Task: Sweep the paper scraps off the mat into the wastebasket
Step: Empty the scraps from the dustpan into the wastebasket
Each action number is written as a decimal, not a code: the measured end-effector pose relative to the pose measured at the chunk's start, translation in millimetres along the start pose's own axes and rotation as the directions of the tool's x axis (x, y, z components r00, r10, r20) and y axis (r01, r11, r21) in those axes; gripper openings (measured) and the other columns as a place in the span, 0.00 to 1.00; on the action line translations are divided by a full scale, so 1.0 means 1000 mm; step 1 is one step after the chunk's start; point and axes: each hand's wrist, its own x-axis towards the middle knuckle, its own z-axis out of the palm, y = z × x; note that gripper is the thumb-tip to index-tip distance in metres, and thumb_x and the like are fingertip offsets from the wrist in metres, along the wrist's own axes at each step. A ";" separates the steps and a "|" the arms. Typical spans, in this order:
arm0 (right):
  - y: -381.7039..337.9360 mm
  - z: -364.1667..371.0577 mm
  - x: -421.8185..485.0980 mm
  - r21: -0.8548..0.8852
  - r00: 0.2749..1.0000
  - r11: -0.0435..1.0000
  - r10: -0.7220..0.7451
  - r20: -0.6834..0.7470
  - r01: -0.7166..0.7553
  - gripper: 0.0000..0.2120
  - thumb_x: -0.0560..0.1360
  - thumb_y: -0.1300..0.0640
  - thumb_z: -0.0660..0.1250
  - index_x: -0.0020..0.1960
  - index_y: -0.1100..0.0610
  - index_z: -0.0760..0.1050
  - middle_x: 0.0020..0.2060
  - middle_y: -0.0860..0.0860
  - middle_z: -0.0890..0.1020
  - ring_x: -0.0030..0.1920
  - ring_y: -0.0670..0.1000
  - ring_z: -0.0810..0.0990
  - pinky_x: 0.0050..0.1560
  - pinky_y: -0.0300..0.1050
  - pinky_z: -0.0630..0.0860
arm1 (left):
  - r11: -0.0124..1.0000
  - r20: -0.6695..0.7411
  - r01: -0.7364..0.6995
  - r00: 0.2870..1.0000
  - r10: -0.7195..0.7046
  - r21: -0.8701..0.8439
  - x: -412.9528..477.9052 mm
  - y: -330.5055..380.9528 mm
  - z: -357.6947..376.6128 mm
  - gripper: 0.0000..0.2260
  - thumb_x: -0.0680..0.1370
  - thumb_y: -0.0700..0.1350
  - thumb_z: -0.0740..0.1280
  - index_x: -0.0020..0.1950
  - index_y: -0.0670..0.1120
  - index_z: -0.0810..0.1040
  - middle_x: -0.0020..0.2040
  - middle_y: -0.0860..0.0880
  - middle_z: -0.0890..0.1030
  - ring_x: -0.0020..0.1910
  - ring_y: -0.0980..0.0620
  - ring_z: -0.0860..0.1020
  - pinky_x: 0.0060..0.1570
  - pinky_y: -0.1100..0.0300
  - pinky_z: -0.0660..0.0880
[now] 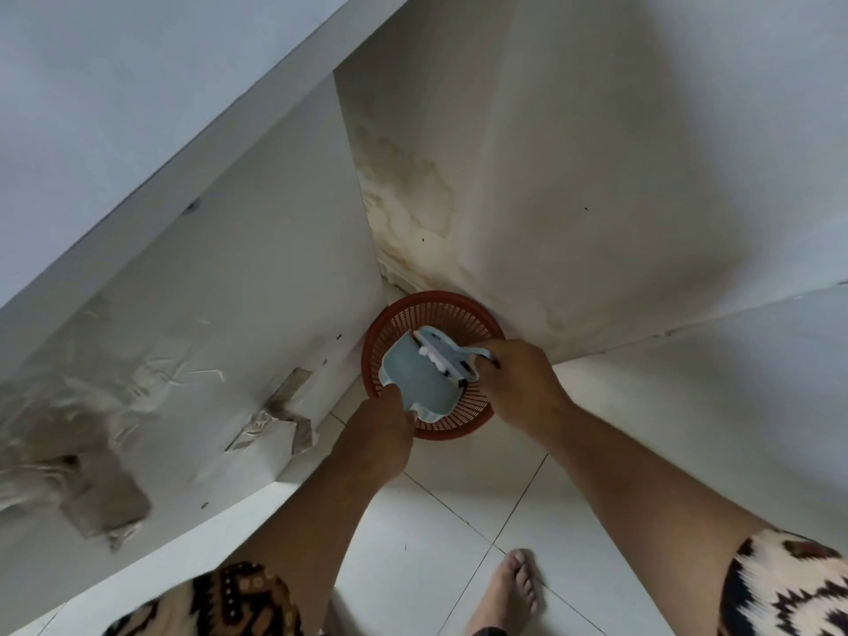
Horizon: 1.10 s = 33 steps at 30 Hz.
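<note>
a: head view, first part. how far along is the task?

b: i am reading this as the emptying step. the left hand (381, 433) is gripping the pale blue dustpan (413, 374) at its near corner, fingers curled round the edge, and is holding it tilted over the red mesh wastebasket (459, 431). the right hand (518, 383) is closing round the handle of the small brush (447, 355), whose white bristles are lying across the far lip of the pan.

a: and the paper scraps?

b: i am not making out any loose scrap. the pan's face is looking bare, and the inside of the basket is hiding behind pan and hands. the mat is lying outside the view, so i am unable to say whether it is swept. i am judging the task as near its end, with only brushing off any last bits and perhaps checking the mat remaining.

a: head view, second part. the surface and the room?

b: the wastebasket is standing on white floor tiles (436, 534) in a corner, just beside the wall (596, 176), which is carrying a brownish stain (404, 190). a white piece of furniture (137, 130) is running along the left, its side showing torn, peeling patches. a bare foot (509, 589) is resting on the tiles near the bottom edge, and patterned sleeves (789, 585) are showing at both lower corners.
</note>
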 end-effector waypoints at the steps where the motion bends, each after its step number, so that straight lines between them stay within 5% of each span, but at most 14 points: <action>1: -0.001 -0.002 0.001 0.014 0.999 1.000 0.009 -0.039 -0.008 0.12 0.82 0.61 0.60 0.51 0.61 0.82 0.35 0.50 0.81 0.33 0.45 0.77 0.35 0.35 0.70 | 1.000 0.005 0.013 1.000 -0.013 0.007 0.003 -0.001 -0.003 0.08 0.82 0.48 0.59 0.54 0.44 0.69 0.49 0.44 0.80 0.45 0.49 0.78 0.45 0.55 0.77; 9: 0.007 0.000 -0.004 0.095 0.987 0.991 0.111 -0.118 -0.100 0.12 0.82 0.58 0.60 0.55 0.60 0.82 0.41 0.51 0.83 0.35 0.42 0.78 0.28 0.29 0.71 | 1.000 0.021 0.029 0.999 -0.029 0.012 0.009 -0.005 -0.010 0.11 0.82 0.47 0.60 0.59 0.41 0.70 0.54 0.42 0.80 0.49 0.47 0.80 0.46 0.57 0.76; 13: 0.006 0.008 -0.020 0.193 0.991 0.980 0.077 -0.105 -0.056 0.10 0.82 0.60 0.61 0.51 0.59 0.81 0.37 0.50 0.82 0.36 0.43 0.78 0.32 0.29 0.73 | 1.000 0.033 0.013 0.999 -0.013 -0.004 0.006 -0.008 -0.010 0.12 0.81 0.47 0.61 0.61 0.42 0.70 0.57 0.42 0.80 0.55 0.46 0.80 0.53 0.56 0.77; 17: 0.015 0.014 -0.029 0.097 0.990 0.990 0.114 -0.080 -0.106 0.10 0.82 0.60 0.60 0.45 0.58 0.77 0.34 0.48 0.79 0.35 0.49 0.79 0.29 0.30 0.71 | 0.999 0.018 -0.022 1.000 0.022 -0.023 -0.002 -0.010 -0.011 0.11 0.81 0.47 0.60 0.60 0.43 0.71 0.56 0.43 0.80 0.54 0.47 0.79 0.52 0.57 0.76; 21: -0.002 0.002 -0.037 0.291 0.986 0.957 0.051 -0.159 -0.002 0.10 0.82 0.62 0.60 0.50 0.54 0.80 0.33 0.45 0.80 0.31 0.39 0.78 0.29 0.28 0.70 | 0.999 -0.086 -0.008 0.996 0.005 -0.045 -0.009 -0.011 -0.013 0.11 0.82 0.45 0.61 0.62 0.43 0.71 0.56 0.42 0.80 0.57 0.44 0.79 0.51 0.58 0.74; 25: -0.002 0.006 -0.032 0.064 0.981 0.994 0.101 -0.163 -0.091 0.10 0.83 0.58 0.58 0.50 0.58 0.78 0.42 0.53 0.84 0.32 0.39 0.74 0.29 0.29 0.66 | 0.996 -0.168 -0.086 0.982 0.082 -0.012 -0.015 -0.006 -0.012 0.11 0.81 0.47 0.60 0.63 0.46 0.70 0.51 0.45 0.82 0.52 0.45 0.80 0.45 0.58 0.73; 28: -0.007 -0.002 -0.027 0.216 0.952 0.971 0.157 -0.264 -0.100 0.11 0.83 0.57 0.58 0.50 0.60 0.77 0.43 0.52 0.84 0.38 0.47 0.80 0.33 0.34 0.73 | 0.998 -0.276 -0.064 0.959 0.068 0.025 -0.019 -0.013 -0.012 0.10 0.81 0.49 0.60 0.59 0.46 0.70 0.47 0.46 0.82 0.49 0.46 0.81 0.41 0.57 0.73; 30: -0.019 -0.006 -0.027 0.336 0.975 0.940 0.129 -0.179 -0.063 0.11 0.83 0.56 0.59 0.53 0.59 0.78 0.43 0.50 0.83 0.41 0.46 0.81 0.37 0.35 0.76 | 0.997 -0.272 -0.055 0.960 0.070 0.062 -0.021 -0.017 -0.010 0.09 0.81 0.49 0.60 0.57 0.45 0.71 0.46 0.46 0.81 0.48 0.46 0.80 0.41 0.56 0.73; 33: -0.025 -0.002 -0.029 0.221 0.988 0.973 0.091 -0.121 -0.063 0.08 0.83 0.57 0.59 0.50 0.58 0.76 0.40 0.47 0.79 0.35 0.39 0.76 0.30 0.23 0.70 | 0.993 -0.235 -0.119 0.965 0.115 0.000 -0.026 -0.017 -0.007 0.07 0.81 0.49 0.60 0.53 0.46 0.69 0.41 0.50 0.77 0.43 0.50 0.77 0.40 0.59 0.72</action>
